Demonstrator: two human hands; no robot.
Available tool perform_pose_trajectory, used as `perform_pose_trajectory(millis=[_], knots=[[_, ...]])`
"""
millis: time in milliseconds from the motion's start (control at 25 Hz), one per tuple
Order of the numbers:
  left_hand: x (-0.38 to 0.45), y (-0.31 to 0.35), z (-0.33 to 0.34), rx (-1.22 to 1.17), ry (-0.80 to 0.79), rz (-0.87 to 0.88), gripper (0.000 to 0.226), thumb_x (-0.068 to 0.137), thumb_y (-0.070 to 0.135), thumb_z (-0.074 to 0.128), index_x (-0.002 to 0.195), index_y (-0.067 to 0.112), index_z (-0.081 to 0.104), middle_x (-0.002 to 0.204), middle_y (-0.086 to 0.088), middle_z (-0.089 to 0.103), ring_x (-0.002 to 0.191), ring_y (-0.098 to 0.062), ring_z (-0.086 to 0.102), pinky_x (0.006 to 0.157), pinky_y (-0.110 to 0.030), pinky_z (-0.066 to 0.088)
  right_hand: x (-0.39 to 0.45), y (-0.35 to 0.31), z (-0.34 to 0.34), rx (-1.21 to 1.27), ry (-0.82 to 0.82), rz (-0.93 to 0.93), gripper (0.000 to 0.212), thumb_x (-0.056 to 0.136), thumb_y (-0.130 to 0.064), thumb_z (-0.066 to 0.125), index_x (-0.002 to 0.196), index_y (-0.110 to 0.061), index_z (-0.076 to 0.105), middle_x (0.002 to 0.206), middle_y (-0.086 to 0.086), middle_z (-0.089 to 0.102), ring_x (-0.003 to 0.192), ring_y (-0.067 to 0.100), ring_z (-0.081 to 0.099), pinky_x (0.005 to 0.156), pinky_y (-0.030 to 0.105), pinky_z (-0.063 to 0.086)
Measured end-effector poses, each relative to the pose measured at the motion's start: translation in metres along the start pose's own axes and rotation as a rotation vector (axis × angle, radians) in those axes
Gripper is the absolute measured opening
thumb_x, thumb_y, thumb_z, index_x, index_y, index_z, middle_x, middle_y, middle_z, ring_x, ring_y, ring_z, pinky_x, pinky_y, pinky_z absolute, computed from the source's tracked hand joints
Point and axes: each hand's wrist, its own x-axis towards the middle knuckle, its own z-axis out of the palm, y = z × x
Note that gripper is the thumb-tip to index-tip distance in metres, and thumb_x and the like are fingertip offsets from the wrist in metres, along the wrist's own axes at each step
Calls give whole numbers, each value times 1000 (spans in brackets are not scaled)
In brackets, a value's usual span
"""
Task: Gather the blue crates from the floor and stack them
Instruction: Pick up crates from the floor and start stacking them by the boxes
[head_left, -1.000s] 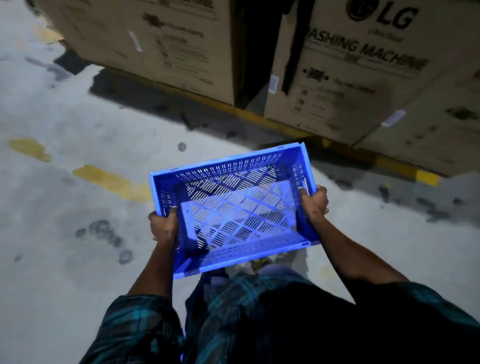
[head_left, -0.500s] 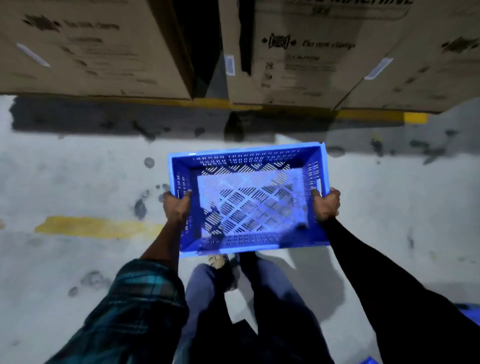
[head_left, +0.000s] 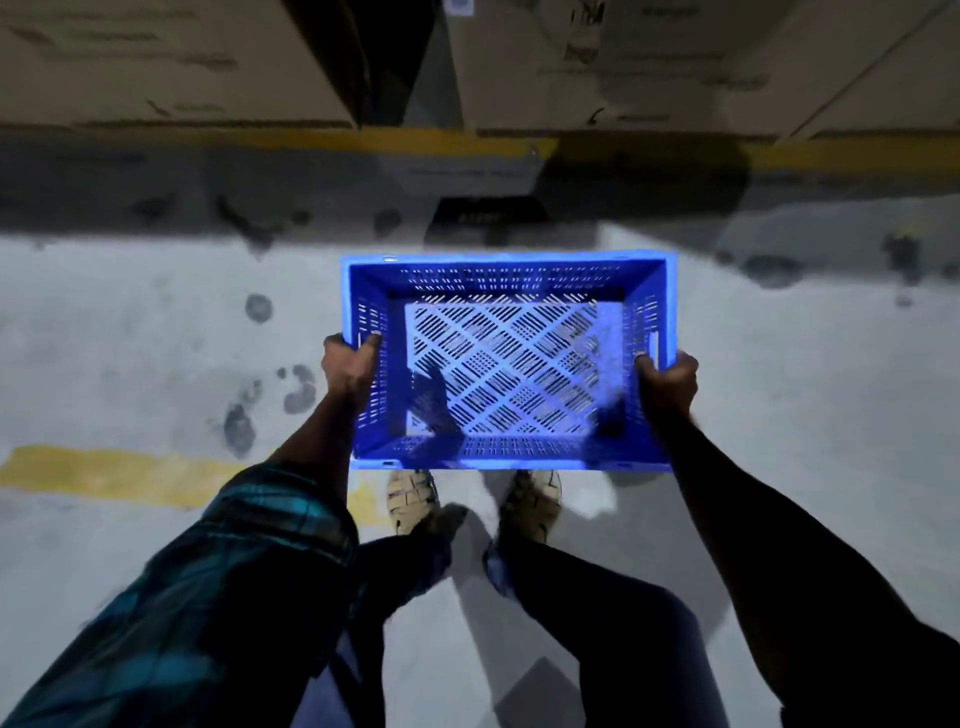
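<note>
Grey concrete floor runs to big cardboard boxes at the far side, with a worn yellow stripe at near left. Left hand curls over the left rim of a blue crate, thumb inside the wall, forearm reaching forward from a plaid sleeve. The crate hangs level above the floor, just beyond two shoes, its slatted bottom bare. Right hand grips the right rim by the handle slot, arm stretched forward.
</note>
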Motion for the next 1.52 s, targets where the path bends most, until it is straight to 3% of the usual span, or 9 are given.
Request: perform_pose_trajectory(millis=[240, 440, 640, 720, 880, 1040, 1240, 1400, 1520], knots=[[63, 3, 43, 203, -60, 183, 55, 88, 34, 70, 125, 0, 48, 123, -23, 59, 110, -37, 58, 91, -40, 47, 49, 22, 63, 16, 28, -10, 69, 72, -40, 62, 125, 2, 50, 120, 21, 62, 111, 33, 60, 93, 36, 45], [105, 0, 59, 313, -149, 228, 60, 87, 32, 71, 128, -1, 43, 128, -22, 57, 113, -40, 58, 92, -44, 51, 73, 29, 93, -13, 56, -64, 73, 67, -43, 56, 125, 2, 50, 121, 22, 61, 112, 37, 59, 94, 38, 45], [135, -11, 62, 361, -181, 215, 64, 85, 30, 74, 129, -2, 40, 130, -23, 54, 113, -39, 59, 89, -51, 54, 97, 29, 121, -34, 74, -90, 67, 73, -36, 65, 129, -3, 50, 124, 19, 62, 114, 34, 59, 97, 39, 46], [140, -10, 63, 353, -180, 219, 64, 86, 29, 73, 130, -1, 39, 131, -21, 53, 113, -38, 58, 89, -46, 54, 99, 35, 128, -37, 75, -61, 63, 77, -30, 69, 130, -3, 49, 124, 19, 62, 113, 34, 60, 97, 38, 47], [143, -9, 66, 321, -164, 235, 60, 86, 24, 72, 130, 0, 40, 130, -20, 55, 113, -36, 58, 84, -35, 47, 97, 47, 134, -49, 10, -63, 74, 68, -35, 69, 129, 1, 48, 121, 20, 62, 111, 34, 60, 97, 39, 47], [144, -14, 64, 325, -198, 235, 64, 84, 29, 75, 130, 2, 41, 130, -19, 57, 113, -36, 60, 92, -41, 51, 100, 42, 127, -77, -53, -27, 82, 70, -26, 74, 141, -2, 38, 132, 19, 56, 119, 32, 56, 102, 41, 45], [147, -3, 55, 394, -252, 182, 66, 81, 32, 78, 129, 5, 43, 129, -17, 58, 111, -36, 61, 93, -49, 53, 103, 35, 115, -153, -148, -27, 56, 79, -14, 70, 130, -6, 47, 122, 17, 60, 107, 33, 60, 92, 43, 50], [136, -1, 65, 480, -199, 269, 85, 76, 34, 81, 140, 1, 35, 140, -21, 44, 125, -41, 50, 102, -53, 45, 88, 33, 114, -353, -70, -149, 61, 81, -18, 69, 133, -2, 40, 131, 21, 52, 117, 38, 54, 96, 44, 43], [100, 10, 67, 536, -270, 287, 99, 76, 46, 79, 149, 2, 29, 150, -21, 35, 136, -38, 40, 112, -49, 36, 52, 26, 103, -334, -102, -167, 71, 82, -22, 66, 142, -1, 33, 138, 22, 47, 126, 39, 49, 102, 46, 41]])
